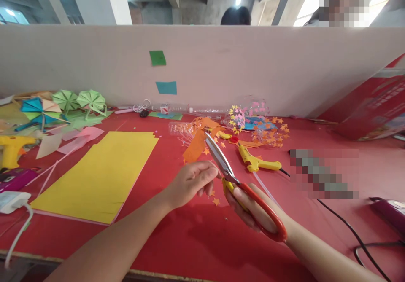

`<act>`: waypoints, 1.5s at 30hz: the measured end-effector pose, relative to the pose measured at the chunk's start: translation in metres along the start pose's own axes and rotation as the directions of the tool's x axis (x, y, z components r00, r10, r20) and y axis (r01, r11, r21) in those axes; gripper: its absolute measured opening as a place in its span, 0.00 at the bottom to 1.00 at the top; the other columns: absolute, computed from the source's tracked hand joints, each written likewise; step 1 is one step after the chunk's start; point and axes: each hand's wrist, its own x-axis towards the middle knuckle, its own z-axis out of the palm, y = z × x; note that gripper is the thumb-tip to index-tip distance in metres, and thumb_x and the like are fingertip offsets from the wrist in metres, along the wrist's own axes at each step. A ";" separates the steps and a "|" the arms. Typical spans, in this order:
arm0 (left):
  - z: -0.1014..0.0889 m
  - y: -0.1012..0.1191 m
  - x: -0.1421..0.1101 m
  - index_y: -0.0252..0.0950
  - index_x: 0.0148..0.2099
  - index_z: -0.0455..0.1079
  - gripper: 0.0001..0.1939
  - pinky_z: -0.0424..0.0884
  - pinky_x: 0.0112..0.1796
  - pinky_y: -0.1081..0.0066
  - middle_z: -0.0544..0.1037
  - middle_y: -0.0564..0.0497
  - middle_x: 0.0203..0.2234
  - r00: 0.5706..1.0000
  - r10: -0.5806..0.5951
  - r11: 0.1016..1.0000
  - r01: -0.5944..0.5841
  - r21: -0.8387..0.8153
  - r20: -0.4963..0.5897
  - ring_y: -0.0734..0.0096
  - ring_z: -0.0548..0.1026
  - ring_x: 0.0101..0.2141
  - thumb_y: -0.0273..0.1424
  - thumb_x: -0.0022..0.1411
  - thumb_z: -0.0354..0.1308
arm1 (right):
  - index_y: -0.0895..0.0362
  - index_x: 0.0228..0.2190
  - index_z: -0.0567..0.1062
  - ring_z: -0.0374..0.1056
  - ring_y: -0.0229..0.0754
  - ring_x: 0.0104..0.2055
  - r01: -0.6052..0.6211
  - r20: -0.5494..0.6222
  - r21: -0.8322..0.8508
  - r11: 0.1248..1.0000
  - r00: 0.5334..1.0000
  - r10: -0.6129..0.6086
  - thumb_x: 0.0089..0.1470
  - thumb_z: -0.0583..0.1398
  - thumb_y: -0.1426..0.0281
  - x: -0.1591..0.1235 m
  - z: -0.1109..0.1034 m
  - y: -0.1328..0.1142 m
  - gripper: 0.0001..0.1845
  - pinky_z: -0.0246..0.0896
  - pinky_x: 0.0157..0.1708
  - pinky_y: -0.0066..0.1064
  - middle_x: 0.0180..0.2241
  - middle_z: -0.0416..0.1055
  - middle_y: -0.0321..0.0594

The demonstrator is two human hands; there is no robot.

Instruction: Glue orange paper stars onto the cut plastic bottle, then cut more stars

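Observation:
In the head view my right hand (245, 208) is wrapped round a pair of scissors (264, 210) with red handles. The blades point up and to the left and look closed. A yellow piece shows beneath the handle, partly hidden by my fingers. My left hand (194, 180) is closed beside the blades, thumb against the curled fingers; whatever may be in the pinch is too small to make out. Behind the blade tips lies a strip of orange paper (194, 146). Loose orange stars (216, 201) lie on the red table under my hands.
Yellow sheets (98, 176) are stacked at left, near folded paper umbrellas (91, 100). A yellow glue gun (257, 162) lies right of the scissors, its cable trailing right. Star-covered clear plastic (268, 132) and bottles (207, 112) sit by the white partition (202, 71).

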 end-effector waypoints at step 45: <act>-0.015 -0.010 0.003 0.37 0.18 0.63 0.20 0.59 0.23 0.73 0.65 0.56 0.13 0.767 0.014 1.000 -0.020 -0.002 -0.642 0.76 0.64 0.19 0.40 0.59 0.55 | 0.55 0.22 0.57 0.49 0.30 0.18 0.030 0.110 -0.182 0.983 0.994 -0.010 0.54 0.49 0.39 -0.002 0.002 -0.011 0.31 0.39 0.18 0.27 0.16 0.54 0.28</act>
